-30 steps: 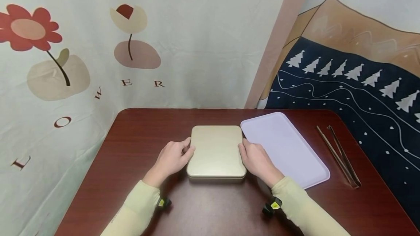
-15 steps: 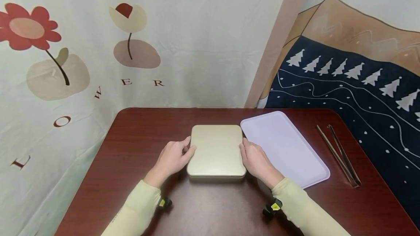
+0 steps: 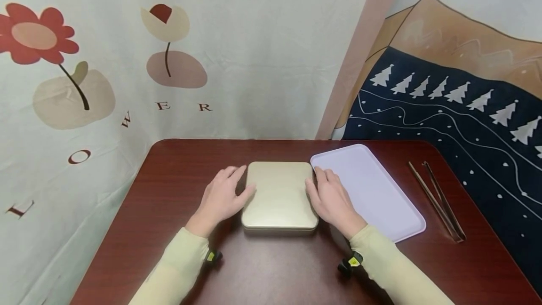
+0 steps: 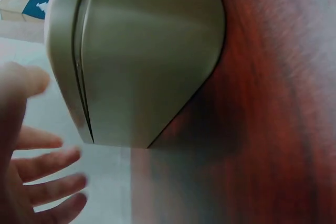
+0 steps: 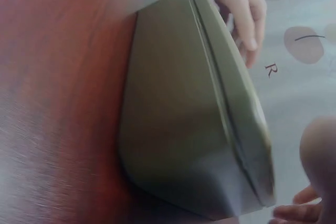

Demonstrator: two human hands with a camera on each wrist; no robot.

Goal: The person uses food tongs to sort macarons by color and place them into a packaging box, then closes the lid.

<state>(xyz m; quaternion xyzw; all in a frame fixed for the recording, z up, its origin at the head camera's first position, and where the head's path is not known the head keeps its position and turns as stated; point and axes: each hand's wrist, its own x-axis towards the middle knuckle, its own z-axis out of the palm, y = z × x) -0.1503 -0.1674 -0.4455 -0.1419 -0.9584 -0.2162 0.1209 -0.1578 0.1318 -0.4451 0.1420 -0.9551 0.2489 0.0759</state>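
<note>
A pale gold, lidded metal tin box [image 3: 279,196] lies flat on the table, its lid on. My left hand [image 3: 222,196] is at its left side with fingers spread and the thumb over the lid's edge. On the other side is my right hand [image 3: 332,197], its fingers extended and its thumb near the lid's right edge. In the left wrist view the straight fingers [image 4: 50,163] stand apart from the box [image 4: 147,51]. The right wrist view shows the lid seam along the box's side [image 5: 173,87]; the right hand is only partly in that view.
A lavender tray [image 3: 364,187] lies askew right of the box, close to its back corner and partly behind the right hand. Metal tongs [image 3: 456,234] lie farther right on the dark red table [image 3: 190,164]. Printed curtains hang behind the table.
Both hands have loosened from the sides of the tin box. Their fingers have straightened and spread, lifting away slightly. The box, tray and tongs have not moved.
</note>
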